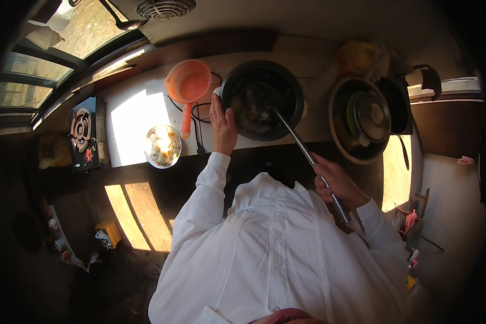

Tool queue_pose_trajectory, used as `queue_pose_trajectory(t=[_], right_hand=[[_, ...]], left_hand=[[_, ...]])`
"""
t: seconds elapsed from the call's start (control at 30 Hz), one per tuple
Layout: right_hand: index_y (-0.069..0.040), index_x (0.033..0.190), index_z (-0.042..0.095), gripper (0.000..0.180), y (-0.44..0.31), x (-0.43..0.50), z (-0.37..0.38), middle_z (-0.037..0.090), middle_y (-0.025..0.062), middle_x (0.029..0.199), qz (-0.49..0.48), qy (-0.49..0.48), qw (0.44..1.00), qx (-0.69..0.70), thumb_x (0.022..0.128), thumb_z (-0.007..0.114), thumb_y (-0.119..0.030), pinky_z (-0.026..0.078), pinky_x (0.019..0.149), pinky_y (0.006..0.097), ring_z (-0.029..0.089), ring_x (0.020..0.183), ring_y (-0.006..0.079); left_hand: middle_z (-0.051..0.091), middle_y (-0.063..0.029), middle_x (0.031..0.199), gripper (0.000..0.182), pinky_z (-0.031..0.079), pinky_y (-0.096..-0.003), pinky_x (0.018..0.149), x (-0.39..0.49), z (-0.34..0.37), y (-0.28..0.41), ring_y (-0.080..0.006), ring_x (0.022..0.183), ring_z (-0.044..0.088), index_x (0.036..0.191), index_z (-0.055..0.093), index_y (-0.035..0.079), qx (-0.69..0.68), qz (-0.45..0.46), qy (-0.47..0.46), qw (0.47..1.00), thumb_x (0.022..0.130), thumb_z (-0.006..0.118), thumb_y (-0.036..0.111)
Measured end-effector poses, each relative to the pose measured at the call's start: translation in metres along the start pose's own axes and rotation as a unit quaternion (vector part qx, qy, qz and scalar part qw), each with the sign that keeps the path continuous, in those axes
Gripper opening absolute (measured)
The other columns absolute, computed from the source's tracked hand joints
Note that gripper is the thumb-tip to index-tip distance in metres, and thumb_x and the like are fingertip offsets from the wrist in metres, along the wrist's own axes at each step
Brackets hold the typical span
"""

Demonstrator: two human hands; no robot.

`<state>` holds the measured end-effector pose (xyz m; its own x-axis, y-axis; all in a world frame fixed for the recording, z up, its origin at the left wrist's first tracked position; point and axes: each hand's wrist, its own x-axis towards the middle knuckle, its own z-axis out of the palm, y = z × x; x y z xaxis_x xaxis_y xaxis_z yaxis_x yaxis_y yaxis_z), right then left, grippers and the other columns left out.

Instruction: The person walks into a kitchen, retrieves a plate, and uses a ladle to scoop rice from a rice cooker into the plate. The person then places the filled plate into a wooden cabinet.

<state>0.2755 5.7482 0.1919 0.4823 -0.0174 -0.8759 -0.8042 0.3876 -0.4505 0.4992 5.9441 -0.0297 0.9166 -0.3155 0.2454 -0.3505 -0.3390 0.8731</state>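
Note:
A round dark pot (243, 73) stands on the white-tiled counter, holding murky contents too dim to make out. Flat along its left side lies my left hand (224, 127), fingertips by a pale side handle (217, 91) and thumb near the rim. My right hand (338, 178) is closed around the metal handle (297, 139) of a long utensil. That handle slants over the pot's front rim, and its far end is hidden in the dark contents. Left of the pot sit an orange plastic dipper (190, 81) and a bowl of rice with bits of food (162, 148).
A large basin (335, 133) with a lidded metal pot (372, 113) inside stands at the right, beside a dark pan (399, 107). A gas stove (83, 131) occupies the counter's left end. Behind the dipper runs a black cord (198, 133). Windows (36, 77) line the left.

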Motion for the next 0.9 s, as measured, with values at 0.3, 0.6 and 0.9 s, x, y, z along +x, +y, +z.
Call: queue_pose_trajectory(t=[0.3, 0.6, 0.9], right_hand=[[-0.020, 0.155, 0.031, 0.050, -0.009, 0.008, 0.008, 0.034, -0.0062, 0.066, 0.026, -0.043, 0.999, -0.016, 0.107, 0.041, -0.025, 0.032, 0.042, 0.0184, 0.030, 0.049, 0.0023], [-0.023, 0.142, 0.044, 0.036, -0.004, 0.022, -0.004, 0.032, -0.0079, 0.066, 0.087, -0.116, 0.977, 0.157, 0.107, 0.044, -0.029, 0.024, 0.037, 0.0158, 0.025, 0.047, -0.0002], [-0.027, 0.146, 0.044, 0.038, 0.017, 0.020, -0.015, 0.031, -0.0078, 0.063, 0.044, -0.144, 0.953, 0.263, 0.109, 0.041, -0.035, 0.021, 0.034, 0.0148, 0.023, 0.044, -0.0008]], left_hand=[[0.027, -0.0242, 0.160, 0.064, 0.021, -0.0461, 0.120, 0.001, -0.003, -0.003, -0.0405, 0.148, 0.025, 0.155, 0.022, -0.004, 0.039, 0.027, -0.023, 0.999, 0.105, 0.040, 0.033], [0.028, -0.0257, 0.159, 0.067, 0.020, -0.0465, 0.120, 0.002, -0.003, -0.002, -0.0411, 0.147, 0.027, 0.154, 0.022, -0.006, 0.052, 0.022, -0.027, 0.998, 0.105, 0.040, 0.035], [0.026, -0.0227, 0.161, 0.062, 0.022, -0.0417, 0.121, 0.006, -0.015, 0.007, -0.0348, 0.149, 0.026, 0.157, 0.018, -0.002, -0.143, -0.075, 0.021, 0.987, 0.109, 0.034, 0.034]])
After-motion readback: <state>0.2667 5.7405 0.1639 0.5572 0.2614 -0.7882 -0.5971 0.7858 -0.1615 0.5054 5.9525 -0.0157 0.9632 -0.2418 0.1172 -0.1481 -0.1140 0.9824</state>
